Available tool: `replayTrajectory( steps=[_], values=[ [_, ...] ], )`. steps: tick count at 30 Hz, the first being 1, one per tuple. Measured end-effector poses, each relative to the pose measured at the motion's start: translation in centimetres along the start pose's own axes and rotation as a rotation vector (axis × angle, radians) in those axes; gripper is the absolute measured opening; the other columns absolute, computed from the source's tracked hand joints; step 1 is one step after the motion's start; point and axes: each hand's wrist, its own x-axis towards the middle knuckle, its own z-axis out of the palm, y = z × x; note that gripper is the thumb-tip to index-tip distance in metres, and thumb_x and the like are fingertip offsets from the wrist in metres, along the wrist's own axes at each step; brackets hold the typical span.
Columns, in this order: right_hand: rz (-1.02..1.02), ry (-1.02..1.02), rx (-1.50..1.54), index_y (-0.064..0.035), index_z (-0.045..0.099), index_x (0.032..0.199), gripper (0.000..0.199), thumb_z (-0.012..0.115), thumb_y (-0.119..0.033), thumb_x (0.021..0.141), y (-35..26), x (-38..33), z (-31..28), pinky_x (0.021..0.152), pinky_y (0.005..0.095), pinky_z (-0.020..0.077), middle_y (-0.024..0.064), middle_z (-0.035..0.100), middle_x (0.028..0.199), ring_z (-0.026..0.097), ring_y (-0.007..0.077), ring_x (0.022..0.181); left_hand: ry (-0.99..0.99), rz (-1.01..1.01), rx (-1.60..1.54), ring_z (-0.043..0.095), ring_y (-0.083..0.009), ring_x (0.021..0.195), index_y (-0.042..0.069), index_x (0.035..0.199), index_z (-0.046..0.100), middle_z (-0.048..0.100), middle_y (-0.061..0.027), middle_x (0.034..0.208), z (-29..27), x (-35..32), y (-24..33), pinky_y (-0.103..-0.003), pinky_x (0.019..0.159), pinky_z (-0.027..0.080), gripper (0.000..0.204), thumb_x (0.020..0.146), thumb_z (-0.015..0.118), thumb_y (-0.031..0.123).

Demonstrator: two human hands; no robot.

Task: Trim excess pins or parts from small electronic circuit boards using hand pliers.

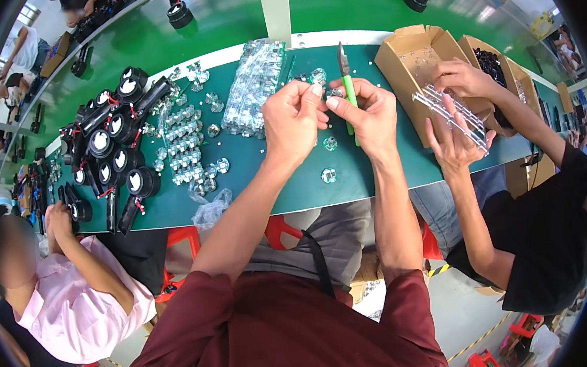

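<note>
One part, probably light, stiff and fragile, best held by its rim, sits over the table, pinched by the right hand; whether the left hand grips anything, I cannot tell.

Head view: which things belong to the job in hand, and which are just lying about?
Likely job: small part between left hand and right hand; green-handled tool by the right hand; loose round boards.

Likely just lying about: crumpled clear bag; black round-headed units.
</note>
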Motion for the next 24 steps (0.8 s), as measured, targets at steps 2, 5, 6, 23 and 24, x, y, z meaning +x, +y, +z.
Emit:
replayTrajectory(
  steps=[2, 5, 6, 23, 24],
  values=[
    [0.029, -0.002, 0.07, 0.0047, 0.072, 0.094, 0.017, 0.081, -0.002, 0.081, -0.3, 0.0, -0.2, 0.066, 0.0232, 0.0514, 0.0071, 0.069, 0.095, 0.063, 0.0089, 0.075, -0.032, -0.052, -0.088, 0.064, -0.012, 0.056, -0.004, 0.091, 0.065, 0.066, -0.0081, 0.072, 0.0, 0.0, -0.1, -0.026, 0.049, 0.054, 0.022, 0.101, 0.06, 0.015],
    [0.092, 0.005, 0.06, 0.0039, 0.073, 0.101, 0.023, 0.081, -0.009, 0.084, 0.0, 0.3, -0.9, 0.063, 0.0209, 0.0483, 0.0026, 0.069, 0.08, 0.059, 0.0063, 0.069, -0.033, -0.061, -0.106, 0.063, -0.0121, 0.057, -0.004, 0.093, 0.065, 0.065, -0.0085, 0.074, 0.0, 0.0, 0.0, -0.027, 0.048, 0.054, 0.022, 0.102, 0.058, 0.015],
    [0.092, 0.004, 0.061, 0.0039, 0.073, 0.101, 0.023, 0.081, -0.009, 0.084, 0.2, 0.3, -1.0, 0.063, 0.0209, 0.0483, 0.0026, 0.069, 0.08, 0.059, 0.0063, 0.069, -0.032, -0.06, -0.106, 0.063, -0.0121, 0.057, -0.004, 0.093, 0.065, 0.065, -0.0085, 0.074, -0.1, -0.1, -0.1, -0.027, 0.048, 0.054, 0.022, 0.102, 0.058, 0.015],
    [0.115, -0.158, 0.162, 0.0056, 0.072, 0.104, 0.027, 0.077, -0.016, 0.089, 0.2, 0.7, -1.7, 0.068, 0.0235, 0.0531, 0.0077, 0.072, 0.087, 0.066, 0.0104, 0.074, -0.418, -0.143, 0.002, 0.058, -0.0073, 0.056, 0.002, 0.087, 0.063, 0.061, -0.0012, 0.068, -1.6, -0.2, 0.8, -0.023, 0.047, 0.044, 0.023, 0.101, 0.056, 0.019],
    [0.114, -0.158, 0.162, 0.0056, 0.072, 0.104, 0.027, 0.077, -0.016, 0.089, 0.0, 0.6, -1.8, 0.068, 0.0235, 0.0531, 0.0077, 0.072, 0.087, 0.066, 0.0104, 0.074, -0.419, -0.143, 0.002, 0.058, -0.0073, 0.056, 0.002, 0.087, 0.063, 0.061, -0.0012, 0.068, -1.8, -0.1, 0.8, -0.023, 0.047, 0.044, 0.023, 0.101, 0.056, 0.019]
  ],
)
